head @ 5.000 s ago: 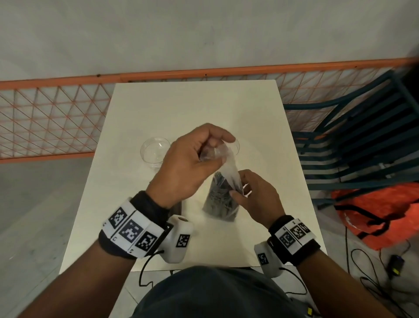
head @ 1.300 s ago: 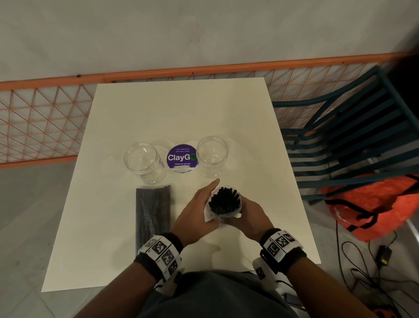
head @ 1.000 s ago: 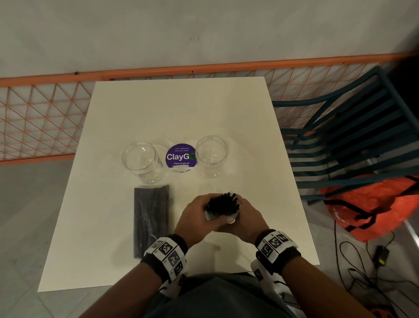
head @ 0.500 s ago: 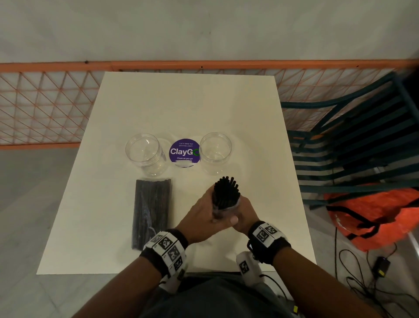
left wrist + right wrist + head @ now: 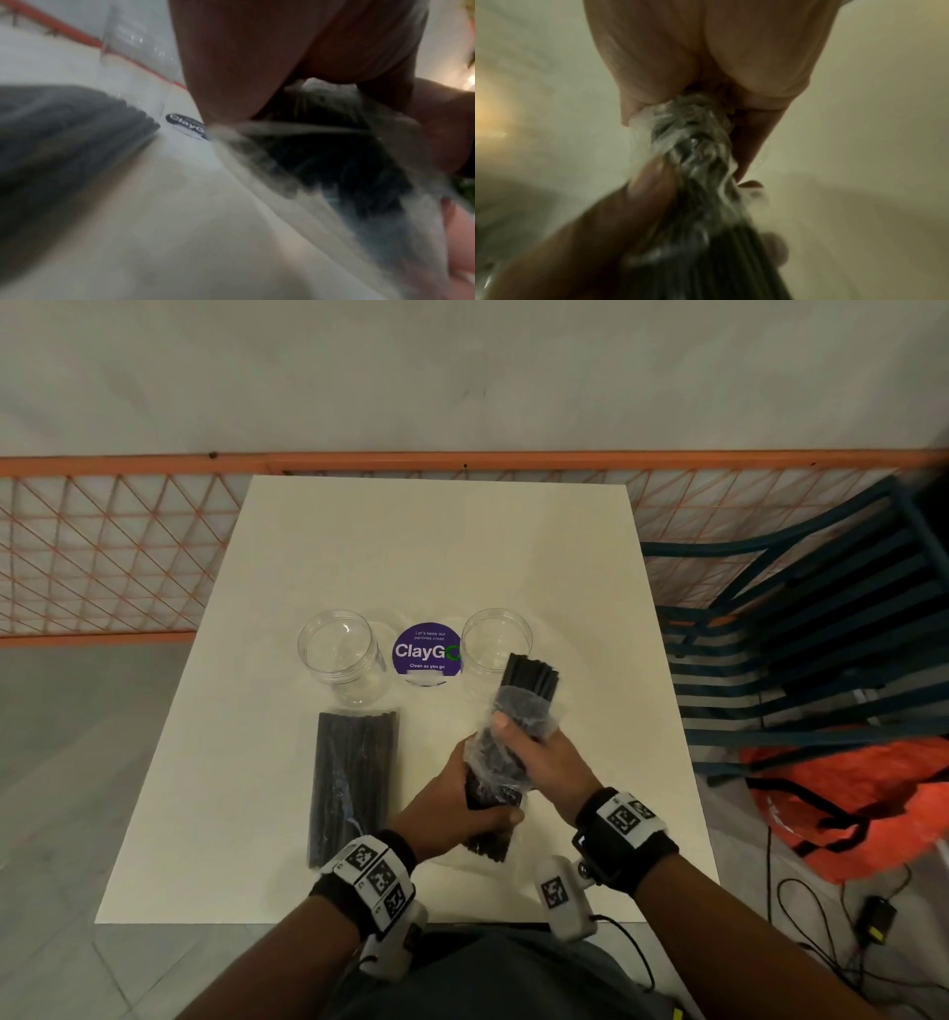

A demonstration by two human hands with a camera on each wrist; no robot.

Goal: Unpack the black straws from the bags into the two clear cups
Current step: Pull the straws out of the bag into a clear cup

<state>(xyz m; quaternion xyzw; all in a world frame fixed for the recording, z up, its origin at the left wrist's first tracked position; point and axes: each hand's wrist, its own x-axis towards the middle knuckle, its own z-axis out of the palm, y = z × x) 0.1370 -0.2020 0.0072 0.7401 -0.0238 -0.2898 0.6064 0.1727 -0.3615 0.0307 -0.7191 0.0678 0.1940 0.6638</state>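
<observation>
Presently we are working the bundle of black straws [image 5: 529, 680] out of its crinkled clear bag [image 5: 506, 752], held tilted above the bench [image 5: 436, 546]. Our left hand [image 5: 457, 806] is wrapping around the lower end of the bundle, while our right hand [image 5: 539, 757] is gripping the bunched plastic higher up; the two hands are almost touching. The bare straw tips are pointing away from us, over the near rim of the right clear cup [image 5: 495, 642]. A second, unopened bag of straws [image 5: 354, 778] is lying flat to the left of our hands, and the left clear cup [image 5: 336, 649] is standing beyond it.

To do this step well, we judge, we should be keeping the left grip firm so the straws stay bundled, sliding the film back evenly, and aiming the tips squarely into the cup mouth.

Between the cups, a round purple sticker [image 5: 426, 654] is reading "ClayGo", with "Clean as you go" beneath.
</observation>
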